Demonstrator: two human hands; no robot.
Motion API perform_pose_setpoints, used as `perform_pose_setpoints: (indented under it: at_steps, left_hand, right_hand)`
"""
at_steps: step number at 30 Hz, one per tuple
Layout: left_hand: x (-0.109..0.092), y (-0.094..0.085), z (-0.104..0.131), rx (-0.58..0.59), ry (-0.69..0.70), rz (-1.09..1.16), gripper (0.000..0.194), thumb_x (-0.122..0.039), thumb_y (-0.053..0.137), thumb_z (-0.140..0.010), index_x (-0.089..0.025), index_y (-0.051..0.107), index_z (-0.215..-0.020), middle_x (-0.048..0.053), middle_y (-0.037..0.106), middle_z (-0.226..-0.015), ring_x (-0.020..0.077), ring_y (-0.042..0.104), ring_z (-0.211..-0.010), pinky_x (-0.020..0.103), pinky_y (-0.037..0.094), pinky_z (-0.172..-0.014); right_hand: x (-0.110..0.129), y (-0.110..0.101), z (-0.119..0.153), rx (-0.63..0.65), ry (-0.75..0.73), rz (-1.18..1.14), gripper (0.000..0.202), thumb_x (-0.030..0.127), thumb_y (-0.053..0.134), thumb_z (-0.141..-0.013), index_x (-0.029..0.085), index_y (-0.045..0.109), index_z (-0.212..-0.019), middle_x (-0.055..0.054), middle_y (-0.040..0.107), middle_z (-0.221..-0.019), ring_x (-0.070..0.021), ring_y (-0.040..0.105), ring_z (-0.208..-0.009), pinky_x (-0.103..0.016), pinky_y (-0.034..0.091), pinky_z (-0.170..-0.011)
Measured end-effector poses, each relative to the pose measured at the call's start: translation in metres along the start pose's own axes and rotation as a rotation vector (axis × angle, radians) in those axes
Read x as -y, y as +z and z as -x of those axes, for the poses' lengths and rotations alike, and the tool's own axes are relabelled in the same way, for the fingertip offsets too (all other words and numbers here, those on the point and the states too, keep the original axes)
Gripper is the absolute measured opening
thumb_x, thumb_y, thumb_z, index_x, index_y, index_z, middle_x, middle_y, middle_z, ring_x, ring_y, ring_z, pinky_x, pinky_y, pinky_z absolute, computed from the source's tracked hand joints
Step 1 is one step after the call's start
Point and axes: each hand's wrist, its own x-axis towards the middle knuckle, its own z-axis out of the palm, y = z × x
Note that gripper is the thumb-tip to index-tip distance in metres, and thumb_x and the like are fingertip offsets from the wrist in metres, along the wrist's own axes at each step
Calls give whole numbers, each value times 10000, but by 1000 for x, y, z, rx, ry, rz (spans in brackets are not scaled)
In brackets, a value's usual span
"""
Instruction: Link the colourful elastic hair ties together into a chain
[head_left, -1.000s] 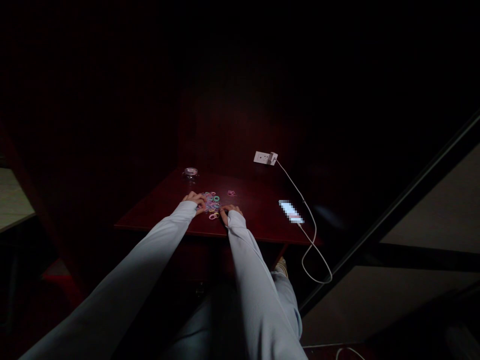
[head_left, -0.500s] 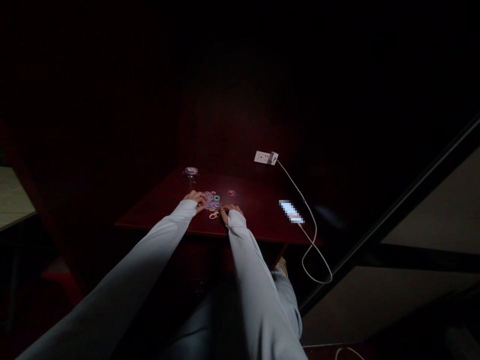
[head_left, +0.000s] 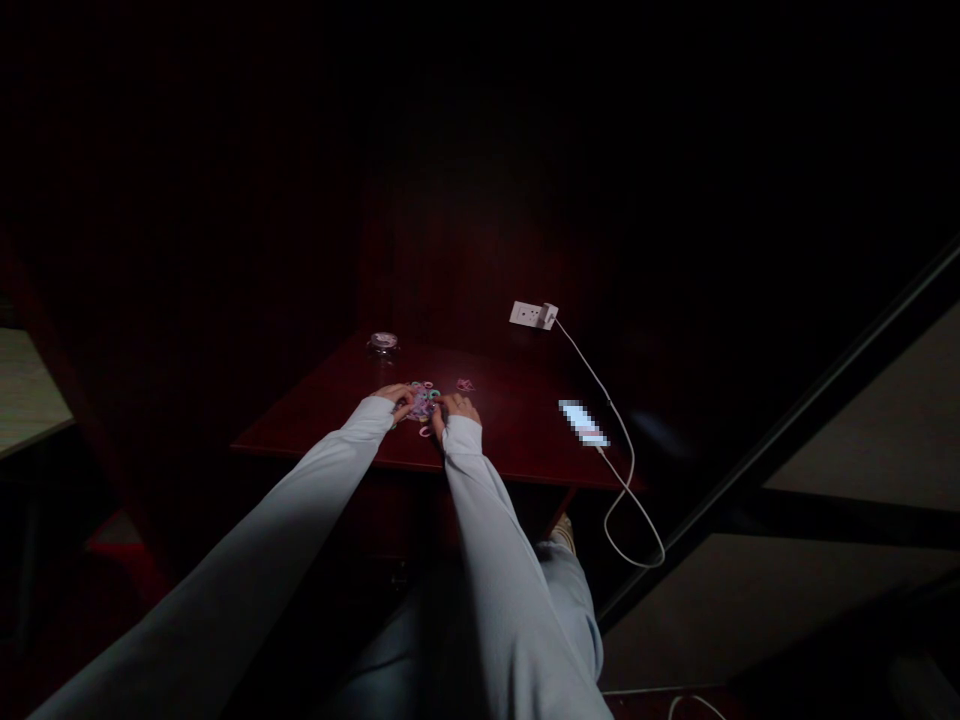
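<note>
A pile of small hair ties, in pink, lilac, green and yellow, lies on the dark red table. At its left edge rests my left hand, fingers bent and thumb apart from them. My right hand curves against the right edge of the pile, its thumb lower than its fingers. Both hands look open, though their fingertips are partly lost among the ties. Pink hair ties lie in a separate small group behind my right hand.
A clear round container stands at the table's back left. To the right lies a lit phone, its white cable looping past the table edge up to a charger in the wall socket. A pale tabletop shows at far left.
My right hand has moved a little left and away from me, closer in on the pile. The ties have been pushed together slightly. My left hand has barely shifted.
</note>
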Motion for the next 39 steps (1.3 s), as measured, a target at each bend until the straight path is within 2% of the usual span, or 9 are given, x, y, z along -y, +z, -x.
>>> perform_pose_setpoints:
  at_steps: [3,7,11,16,24,31,39]
  left_hand:
    - [-3,2,3,1,-50,-54,84,-233,627,-907,-236,709,-889,40,793,-1023,213,717,-976,327,552,-935]
    - [-4,5,4,-27,-70,-124,101,-236,618,-911,-243,715,-887,30,786,-968,207,700,-950,310,538,-910]
    - [-7,-2,2,-69,-129,-211,94,-240,621,-913,-245,710,-883,42,786,-977,234,686,-993,340,506,-915]
    - [-13,-15,3,-31,-220,-241,106,-259,603,-952,-229,703,-942,87,778,-1074,271,675,-1075,378,460,-932]
    - [-14,-10,5,-76,-173,-312,93,-250,587,-906,-234,678,-902,84,771,-1019,272,662,-1019,392,455,-878]
    - [-16,-5,5,-128,-154,-350,120,-257,565,-911,-239,667,-973,92,742,-1082,288,629,-1043,405,450,-867]
    - [-23,-7,6,-79,-128,-303,248,-120,536,-846,-247,659,-1019,76,735,-1161,280,603,-1075,402,443,-892]
  right_hand:
    - [9,5,-3,56,-82,-4,328,312,543,-1054,261,687,-1344,-67,702,-1306,-245,553,-1219,-326,414,-1018]
    - [8,11,-7,87,-38,-3,322,340,621,-1015,262,706,-1315,-72,678,-1340,-260,516,-1238,-337,408,-1008]
    - [6,14,-11,117,-14,-13,285,324,657,-981,271,747,-1246,-61,670,-1349,-268,489,-1244,-340,402,-1005]
    - [13,15,-13,130,-53,-11,287,325,659,-981,276,755,-1246,-51,664,-1372,-270,474,-1261,-349,393,-1028]
    - [15,20,-18,140,-14,-18,205,355,685,-976,275,793,-1132,-57,672,-1349,-275,465,-1239,-359,402,-1003]
    - [15,22,-20,131,-5,-52,179,312,674,-974,266,793,-1100,-69,694,-1288,-276,467,-1215,-368,403,-1000]
    - [14,24,-17,114,-26,-23,183,267,626,-981,265,775,-1087,-64,699,-1273,-274,466,-1207,-354,402,-984]
